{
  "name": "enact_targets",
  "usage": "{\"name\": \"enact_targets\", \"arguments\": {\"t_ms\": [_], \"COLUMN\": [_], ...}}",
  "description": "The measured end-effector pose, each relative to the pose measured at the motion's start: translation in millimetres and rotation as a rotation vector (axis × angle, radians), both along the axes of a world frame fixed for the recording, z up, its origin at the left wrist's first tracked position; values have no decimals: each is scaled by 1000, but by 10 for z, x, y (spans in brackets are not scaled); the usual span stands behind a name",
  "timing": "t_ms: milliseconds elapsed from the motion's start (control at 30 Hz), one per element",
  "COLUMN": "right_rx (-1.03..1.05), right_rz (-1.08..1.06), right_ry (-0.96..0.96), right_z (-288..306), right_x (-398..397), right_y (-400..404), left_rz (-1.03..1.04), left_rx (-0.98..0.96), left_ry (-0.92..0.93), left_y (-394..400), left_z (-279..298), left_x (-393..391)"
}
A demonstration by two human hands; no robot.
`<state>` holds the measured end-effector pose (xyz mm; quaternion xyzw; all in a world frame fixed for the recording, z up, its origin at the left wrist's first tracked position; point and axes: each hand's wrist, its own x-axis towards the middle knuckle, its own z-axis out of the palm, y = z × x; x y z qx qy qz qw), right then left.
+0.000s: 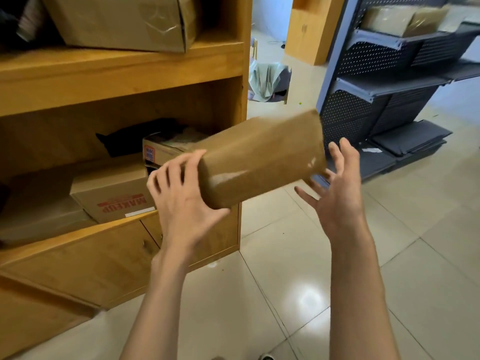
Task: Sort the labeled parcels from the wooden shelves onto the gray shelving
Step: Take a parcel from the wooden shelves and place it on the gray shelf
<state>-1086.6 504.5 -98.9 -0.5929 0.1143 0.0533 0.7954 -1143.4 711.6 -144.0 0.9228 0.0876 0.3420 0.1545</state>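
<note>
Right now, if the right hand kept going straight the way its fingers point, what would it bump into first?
Most likely the brown taped parcel: the right hand is open, fingers aimed up-left at the parcel's near end. Contact is hard to judge through the blur.

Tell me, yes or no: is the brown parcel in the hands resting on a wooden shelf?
No. The brown parcel is held in mid-air between the left hand and right hand, beside the wooden shelves.

Glossy brown parcel [262, 157], honey-yellow wooden shelves [117, 71], perforated slate-gray shelving [363, 115], pale cream floor tiles [324, 281].
</note>
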Motion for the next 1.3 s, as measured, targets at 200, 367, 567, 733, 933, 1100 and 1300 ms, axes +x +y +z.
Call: {"name": "enact_targets", "arguments": {"t_ms": [200, 367, 567, 733, 933, 1100, 1300], "right_rx": [-5, -37, 262, 336, -21, -36, 156], "right_rz": [32, 115, 114, 104, 84, 316, 176], "right_ry": [105, 178, 220, 200, 15, -93, 40], "right_z": [-214, -438, -638, -697, -771, -742, -649], "right_x": [106, 137, 209, 270, 369, 348, 285], "right_y": [85, 166, 147, 112, -137, -208, -68], "left_rz": [-46, -148, -124, -147, -147, -181, -224], "left_rx": [-826, -1453, -1646, -1611, -1560, -1497, -1486], "left_ry": [-3, -10, 75, 107, 181, 270, 221], "left_y": [-2, -83, -97, -56, 318, 628, 480], "left_z": [196, 257, 196, 186, 217, 285, 341], "left_x": [80, 125, 173, 198, 168, 168, 254]}}
